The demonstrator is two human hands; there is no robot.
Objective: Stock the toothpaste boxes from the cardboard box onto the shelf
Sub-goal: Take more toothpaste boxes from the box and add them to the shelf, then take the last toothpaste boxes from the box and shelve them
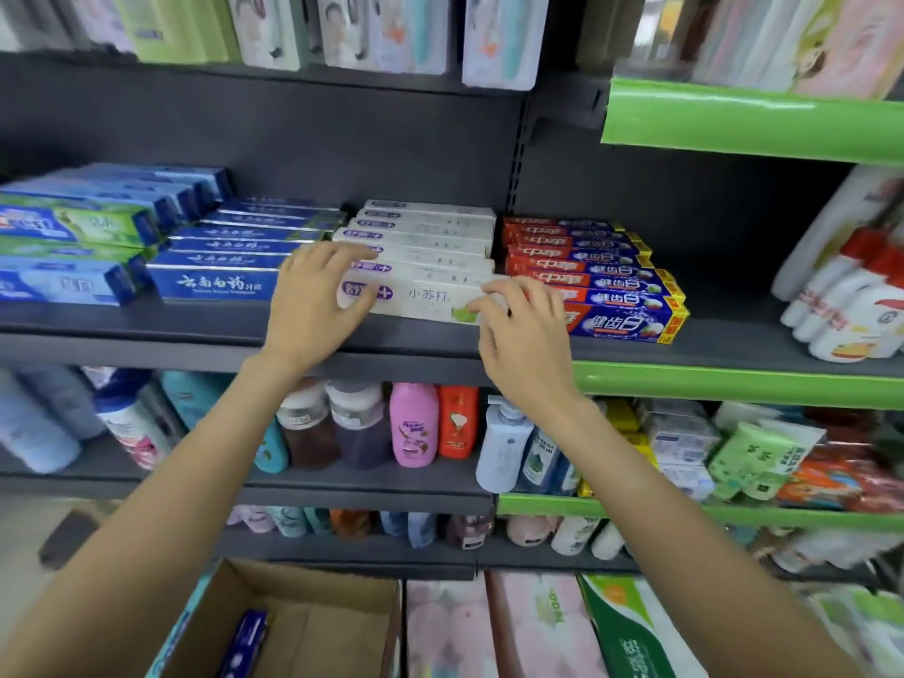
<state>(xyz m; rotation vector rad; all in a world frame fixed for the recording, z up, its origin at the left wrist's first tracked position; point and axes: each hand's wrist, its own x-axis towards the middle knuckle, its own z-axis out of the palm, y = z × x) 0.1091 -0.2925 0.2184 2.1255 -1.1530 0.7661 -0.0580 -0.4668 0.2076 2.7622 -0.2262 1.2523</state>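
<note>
Both hands, left (313,296) and right (523,330), rest on the front white toothpaste box (425,298) on the shelf (195,330).

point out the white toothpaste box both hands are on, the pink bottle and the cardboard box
white toothpaste box (430,298), head view, front face
pink bottle (415,425), head view, label
cardboard box (313,587), head view, back wall

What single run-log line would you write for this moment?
step: setting front white toothpaste box on shelf | left hand: on its left end | right hand: on its right end | cardboard box: one blue box left
</note>
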